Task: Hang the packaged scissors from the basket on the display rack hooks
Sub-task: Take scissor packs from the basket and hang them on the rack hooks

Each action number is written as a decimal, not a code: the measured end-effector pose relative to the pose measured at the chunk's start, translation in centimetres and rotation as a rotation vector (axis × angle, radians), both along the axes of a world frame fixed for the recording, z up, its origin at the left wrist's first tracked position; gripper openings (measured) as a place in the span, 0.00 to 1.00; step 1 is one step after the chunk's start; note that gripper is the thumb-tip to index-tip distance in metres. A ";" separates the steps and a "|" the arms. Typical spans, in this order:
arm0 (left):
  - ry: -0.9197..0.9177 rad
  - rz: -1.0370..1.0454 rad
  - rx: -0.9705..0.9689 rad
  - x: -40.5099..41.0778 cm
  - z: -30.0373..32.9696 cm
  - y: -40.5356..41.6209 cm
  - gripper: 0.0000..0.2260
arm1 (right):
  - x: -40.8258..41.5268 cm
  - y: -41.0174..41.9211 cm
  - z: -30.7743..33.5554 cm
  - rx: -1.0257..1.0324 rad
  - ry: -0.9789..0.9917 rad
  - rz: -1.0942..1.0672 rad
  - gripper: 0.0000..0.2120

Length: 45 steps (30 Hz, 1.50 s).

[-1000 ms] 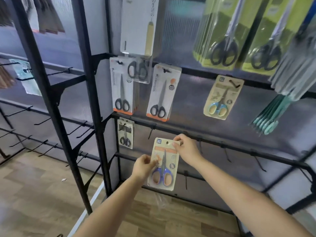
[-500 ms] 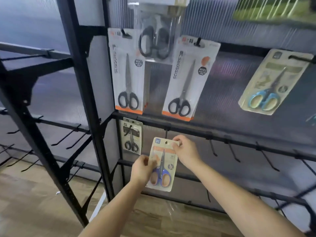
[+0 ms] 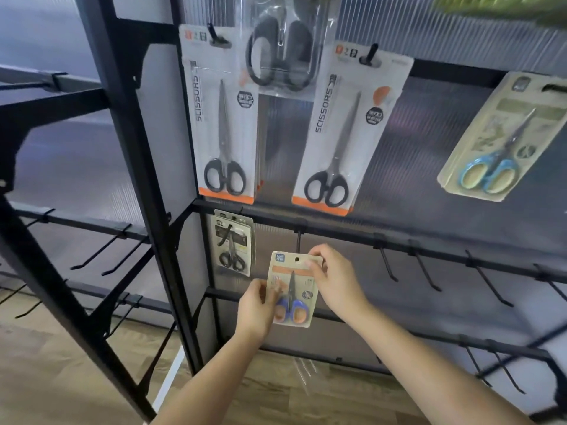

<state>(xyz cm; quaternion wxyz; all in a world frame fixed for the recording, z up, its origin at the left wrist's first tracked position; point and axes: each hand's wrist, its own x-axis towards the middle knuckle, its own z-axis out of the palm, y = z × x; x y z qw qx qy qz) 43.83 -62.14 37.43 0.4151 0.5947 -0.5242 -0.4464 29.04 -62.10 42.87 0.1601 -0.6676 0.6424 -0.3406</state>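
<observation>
Below the middle rail point(image 3: 337, 233) of the rack point(image 3: 129, 167), a small scissors pack point(image 3: 293, 291) is held up flat to the back panel by both hands. Its lower left edge is pinched by the left hand point(image 3: 256, 308), thumb laid over the card front; the grip is closed on the pack. Its top right corner is pinched by the right hand point(image 3: 333, 279), that grip closed on the pack too. The punched hole in the card is seen just under the tip of a black hook point(image 3: 297, 242), and the pack is not yet threaded on. Just to the left, a smaller black-handled pack point(image 3: 232, 245) is hung. On the row above, two long white packs point(image 3: 225, 118) are hung, and a blue-handled pack point(image 3: 503, 139) well to the right.
</observation>
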 end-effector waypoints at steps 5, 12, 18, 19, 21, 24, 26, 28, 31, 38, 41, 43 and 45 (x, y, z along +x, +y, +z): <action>-0.019 -0.010 0.037 -0.4 -0.7 0.2 0.04 | -0.3 0.1 -1.0 0.001 -0.033 -0.050 0.02; -0.178 -0.017 0.073 -0.9 0.2 -1.6 0.08 | -0.3 -1.5 -0.5 0.032 0.024 -0.100 0.03; -0.339 -0.117 0.100 -1.1 0.6 -3.9 0.11 | 0.0 -2.9 0.3 0.053 0.172 -0.096 0.04; -0.345 -0.149 0.092 -1.3 1.0 -4.1 0.09 | 0.0 -3.1 0.4 0.061 0.197 -0.098 0.04; -0.316 -0.201 0.058 -1.6 1.7 -4.3 0.10 | 0.0 -3.4 0.6 0.089 0.237 -0.100 0.03; -0.278 -0.257 -0.015 -1.8 3.0 -4.3 0.11 | 0.1 -3.2 1.0 0.160 0.256 -0.072 0.13; -0.299 -0.268 -0.058 -1.6 3.8 -4.3 0.15 | 0.3 -2.6 1.2 0.206 0.291 -0.043 0.19; -0.380 -0.276 -0.111 -1.3 4.6 -4.0 0.18 | 0.3 -1.6 1.5 0.228 0.370 -0.030 0.24; -0.635 -0.301 -0.195 -0.8 6.2 -2.8 0.22 | 0.2 0.2 2.4 0.197 0.467 -0.023 0.28; -0.895 -0.336 -0.308 -2.8 13.7 4.2 0.26 | -2.3 6.5 9.5 0.172 0.576 0.005 0.31; -0.918 -0.346 -0.321 -4.8 16.1 6.3 0.23 | -3.9 8.9 12.2 0.124 0.579 -0.002 0.27; -0.905 -0.350 -0.347 -6.8 18.2 7.9 0.22 | -5.6 10.8 14.6 0.104 0.588 -0.007 0.26; -0.882 -0.367 -0.380 -8.5 20.4 9.5 0.22 | -7.1 12.6 16.9 0.089 0.577 -0.039 0.26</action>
